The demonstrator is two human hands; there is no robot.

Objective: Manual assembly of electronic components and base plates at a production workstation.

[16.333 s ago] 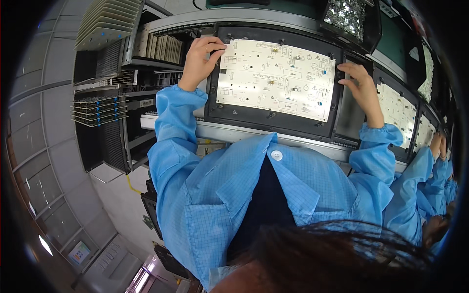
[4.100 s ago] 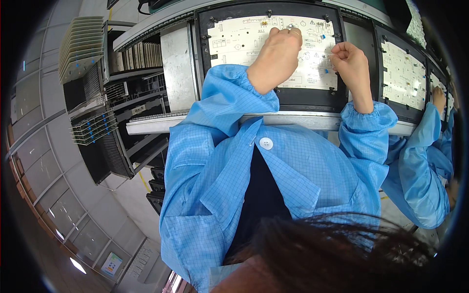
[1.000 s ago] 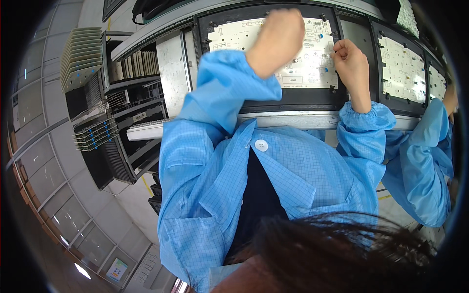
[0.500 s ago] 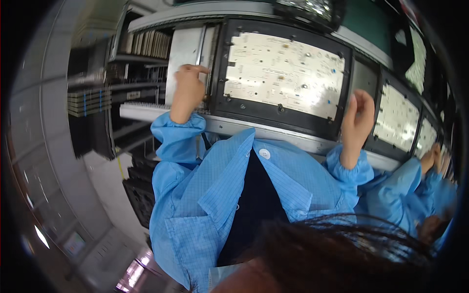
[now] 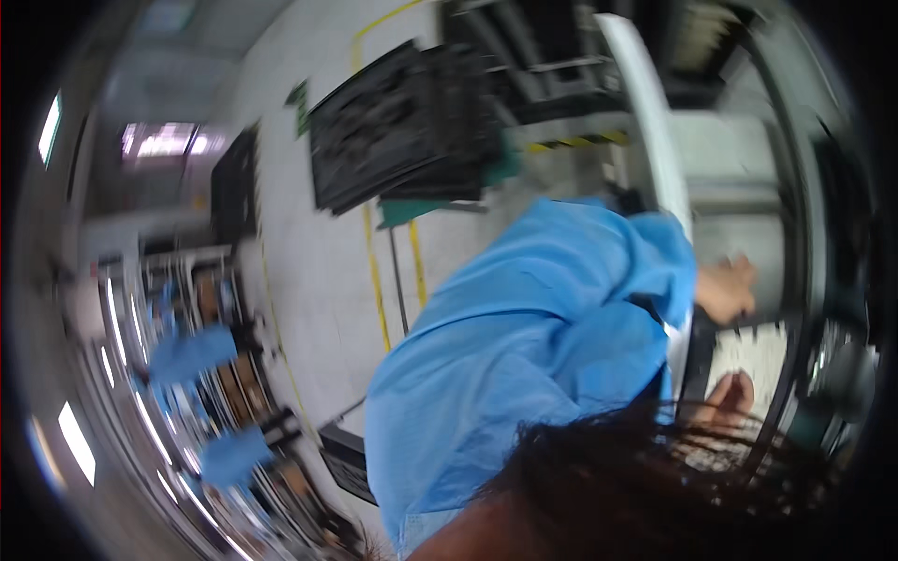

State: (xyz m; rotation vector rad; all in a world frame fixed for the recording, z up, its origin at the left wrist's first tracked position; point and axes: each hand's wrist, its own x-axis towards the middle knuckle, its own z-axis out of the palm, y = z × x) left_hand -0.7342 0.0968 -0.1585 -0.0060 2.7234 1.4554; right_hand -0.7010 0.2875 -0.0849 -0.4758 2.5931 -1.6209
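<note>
At the right side of the head view, my left hand (image 5: 725,290) reaches over the grey work line, its fingers loosely apart and blurred, with nothing visible in them. Beside it lies a pale circuit-board panel (image 5: 762,348) in a black frame (image 5: 793,360). My right hand (image 5: 731,395) is over that panel, partly hidden by hair; its visible fingers look apart and hold nothing I can see. Whether either hand touches the panel or frame cannot be told.
A stack of black trays or frames (image 5: 374,131) stands on the pale floor with yellow lines. A white rail (image 5: 645,112) edges the work line. Black racks (image 5: 533,56) stand beyond. At left, people in blue (image 5: 192,355) are near shelving (image 5: 243,374).
The view has swung to the left, bringing the floor and black stack into sight. The work line, panel and both hands now appear at the right edge.
</note>
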